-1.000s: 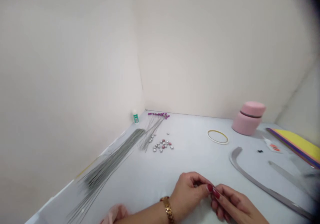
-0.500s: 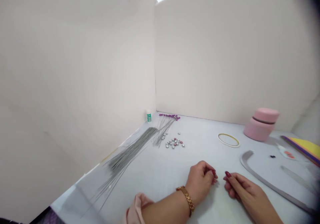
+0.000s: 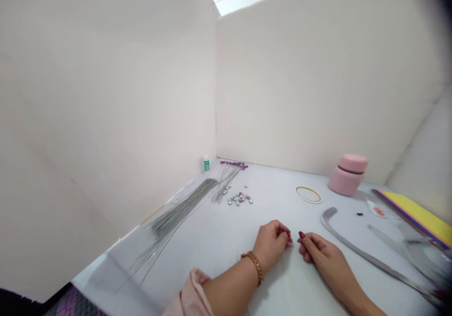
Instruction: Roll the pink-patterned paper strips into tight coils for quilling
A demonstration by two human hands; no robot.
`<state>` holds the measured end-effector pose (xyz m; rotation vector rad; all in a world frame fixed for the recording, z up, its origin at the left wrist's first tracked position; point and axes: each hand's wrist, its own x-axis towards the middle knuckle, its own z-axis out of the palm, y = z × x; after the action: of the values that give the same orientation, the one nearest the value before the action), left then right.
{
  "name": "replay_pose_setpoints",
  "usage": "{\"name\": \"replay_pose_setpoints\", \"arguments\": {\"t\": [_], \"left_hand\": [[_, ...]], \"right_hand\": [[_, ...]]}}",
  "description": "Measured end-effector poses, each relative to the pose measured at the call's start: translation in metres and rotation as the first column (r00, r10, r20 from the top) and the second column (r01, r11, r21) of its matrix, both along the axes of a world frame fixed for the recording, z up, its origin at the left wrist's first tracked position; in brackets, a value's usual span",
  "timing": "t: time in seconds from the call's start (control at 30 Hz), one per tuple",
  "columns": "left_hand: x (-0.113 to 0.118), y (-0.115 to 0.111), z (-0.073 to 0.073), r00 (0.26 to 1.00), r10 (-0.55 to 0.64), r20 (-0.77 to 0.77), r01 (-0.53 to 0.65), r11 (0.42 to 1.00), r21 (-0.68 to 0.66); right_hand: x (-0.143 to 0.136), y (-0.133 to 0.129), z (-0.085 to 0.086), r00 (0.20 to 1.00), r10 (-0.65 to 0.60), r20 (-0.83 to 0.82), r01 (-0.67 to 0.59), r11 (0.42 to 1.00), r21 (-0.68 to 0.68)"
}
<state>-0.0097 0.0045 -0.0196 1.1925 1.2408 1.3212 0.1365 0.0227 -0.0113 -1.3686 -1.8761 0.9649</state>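
Observation:
My left hand (image 3: 271, 246), below a gold bracelet (image 3: 254, 265), is closed with thumb and fingertips pressed together; what they hold, if anything, is too small to make out. Just to its right, my right hand (image 3: 326, 262) is also pinched closed, thumb against the curled fingers, and I cannot see anything between them. A small gap separates the two hands over the white table (image 3: 212, 240). Beyond my left hand lie several small silver and pink gems (image 3: 240, 198). A grey strip (image 3: 353, 245) curves along the table to the right of my right hand.
A bundle of thin grey wires (image 3: 183, 210) lies at left, near purple-tipped wires (image 3: 228, 177). A green-and-white bottle (image 3: 206, 164) stands in the corner. Rolled tape (image 3: 308, 194), a pink container (image 3: 348, 174), a black bit (image 3: 359, 214) and coloured sheets (image 3: 416, 207) are further right.
The view has turned slightly right, so hands and table things appear shifted left, and more shows at the right edge. Both hands keep the same pinched pose, a little apart.

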Motion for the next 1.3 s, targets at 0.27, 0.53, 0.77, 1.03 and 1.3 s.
{"name": "replay_pose_setpoints", "arguments": {"t": [0.27, 0.53, 0.77, 1.03, 1.3], "left_hand": [[-0.002, 0.003, 0.004, 0.993, -0.008, 0.116, 0.016, 0.998, -0.062], [-0.003, 0.003, 0.009, 0.984, -0.061, 0.167, 0.075, 0.994, -0.076], [-0.004, 0.005, 0.01, 0.984, -0.078, 0.158, 0.095, 0.99, -0.102], [-0.004, 0.007, 0.006, 0.98, -0.079, 0.181, 0.098, 0.99, -0.1], [-0.004, 0.007, 0.008, 0.986, -0.076, 0.149, 0.092, 0.99, -0.103]], "right_hand": [[-0.002, 0.001, 0.004, 1.0, 0.015, 0.002, -0.015, 0.998, -0.056], [0.0, 0.008, -0.001, 0.998, 0.047, -0.046, -0.051, 0.995, -0.085], [0.002, 0.007, 0.007, 0.994, 0.085, -0.063, -0.092, 0.987, -0.128], [0.003, 0.006, 0.008, 0.992, 0.109, -0.07, -0.119, 0.981, -0.155], [0.004, 0.01, 0.003, 0.986, 0.118, -0.115, -0.137, 0.975, -0.174]]}}
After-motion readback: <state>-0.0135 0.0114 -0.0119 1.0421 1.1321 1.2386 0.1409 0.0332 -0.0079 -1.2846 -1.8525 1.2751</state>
